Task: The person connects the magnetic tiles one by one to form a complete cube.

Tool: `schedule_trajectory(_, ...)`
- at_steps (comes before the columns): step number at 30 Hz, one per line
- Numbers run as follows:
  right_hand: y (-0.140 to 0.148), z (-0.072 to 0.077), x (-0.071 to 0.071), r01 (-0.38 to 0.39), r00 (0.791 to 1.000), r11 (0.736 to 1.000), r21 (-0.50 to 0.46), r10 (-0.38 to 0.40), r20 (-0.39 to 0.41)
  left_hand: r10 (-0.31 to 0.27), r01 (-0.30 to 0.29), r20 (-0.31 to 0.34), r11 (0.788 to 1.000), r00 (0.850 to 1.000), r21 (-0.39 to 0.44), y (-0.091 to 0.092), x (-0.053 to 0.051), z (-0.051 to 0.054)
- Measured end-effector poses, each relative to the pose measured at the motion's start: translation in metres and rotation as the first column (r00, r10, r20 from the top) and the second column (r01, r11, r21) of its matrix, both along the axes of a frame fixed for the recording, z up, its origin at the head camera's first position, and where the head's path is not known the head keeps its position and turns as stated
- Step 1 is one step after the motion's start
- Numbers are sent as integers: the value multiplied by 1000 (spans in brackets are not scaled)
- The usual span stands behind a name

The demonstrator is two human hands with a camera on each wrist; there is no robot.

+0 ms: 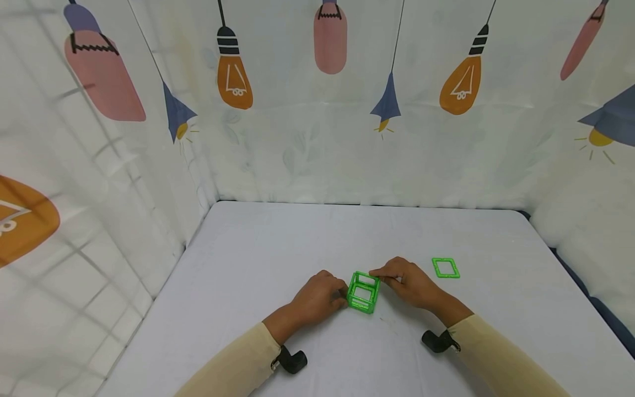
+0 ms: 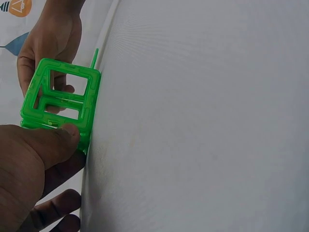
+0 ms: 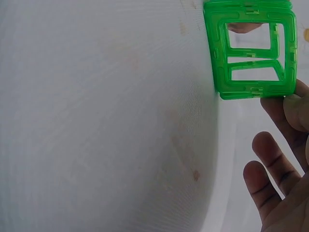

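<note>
A green cube of open square magnetic tiles [image 1: 366, 285] stands on the white table between both hands. From its left side my left hand [image 1: 317, 298] grips it; the left wrist view shows the thumb laid on a tile's edge. My right hand [image 1: 412, 284] pinches the cube's upper right edge between thumb and forefinger. In the right wrist view the other visible fingers of that hand [image 3: 285, 193] are spread apart from the cube [image 3: 256, 91]. One loose green square tile [image 1: 448, 275] lies flat on the table beyond the right hand.
The white-covered table [image 1: 278, 237] reaches back to a pale cloth wall [image 1: 297, 149] printed with lamps and bulbs. More cloth hangs at both sides. A black wrist camera [image 1: 292, 361] sits at the left cuff, another black camera [image 1: 436, 342] at the right.
</note>
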State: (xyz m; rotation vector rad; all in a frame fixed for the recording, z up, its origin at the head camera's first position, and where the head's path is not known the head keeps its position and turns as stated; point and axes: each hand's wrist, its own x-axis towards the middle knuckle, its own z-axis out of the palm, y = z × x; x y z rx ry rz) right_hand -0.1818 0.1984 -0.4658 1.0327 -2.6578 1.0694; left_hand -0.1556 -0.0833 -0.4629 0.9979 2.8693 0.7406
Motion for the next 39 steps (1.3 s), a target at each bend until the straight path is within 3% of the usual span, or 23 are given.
schedule_trajectory(7, 0, 2, 2, 11, 1000, 1000, 12, -11, -23, 0, 0, 4, 1000, 1000, 4, 0, -1, -1)
schedule_trajectory(18, 0, 6, 8, 49, 996, 998, 45, -52, 71, -5, 5, -9, 1000, 1000, -8, 0, -2, -3)
schedule_trajectory(25, -1, 4, 8, 66, 993, 995, 78, -73, 92, -2, 2, -9, 1000, 1000, -10, 0, -1, -3)
schedule_trajectory(32, -5, 3, 4, 113, 989, 987, 118, -123, 82, -3, 3, -21, 1000, 1000, -8, 1, -2, -4)
schedule_trajectory(39, -8, 4, -1, 112, 991, 984, 136, -121, 58, -4, 4, -36, 1000, 999, -2, 2, -2, -2)
